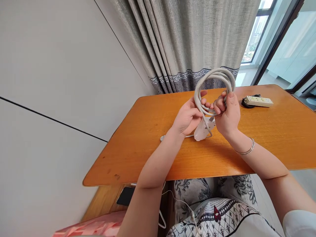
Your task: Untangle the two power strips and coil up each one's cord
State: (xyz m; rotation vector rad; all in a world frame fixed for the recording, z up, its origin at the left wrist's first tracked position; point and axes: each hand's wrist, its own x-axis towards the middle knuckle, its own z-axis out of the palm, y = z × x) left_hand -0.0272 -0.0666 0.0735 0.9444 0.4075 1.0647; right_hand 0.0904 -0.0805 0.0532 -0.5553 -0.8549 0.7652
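Note:
A white power cord (220,70), wound into several loops, is held up above the wooden table. My right hand (229,113) is closed around the right side of the coil, thumb pressed on the loops. At the coil's lower left, my left hand (189,115) grips the cord, its fingers curled behind the loops. Just below and between the hands is a white power strip (201,131), partly hidden by the cord and my right hand. A short stretch of cord runs left behind my left wrist to a small whitish plug-like end (162,138) on the tabletop.
On the right of the orange-brown table (278,138) lies another off-white power strip (259,101) with a black cord. A grey curtain (197,39) hangs beyond the far edge, and a white wall (56,82) borders the left. A dark phone (125,196) lies below the near edge.

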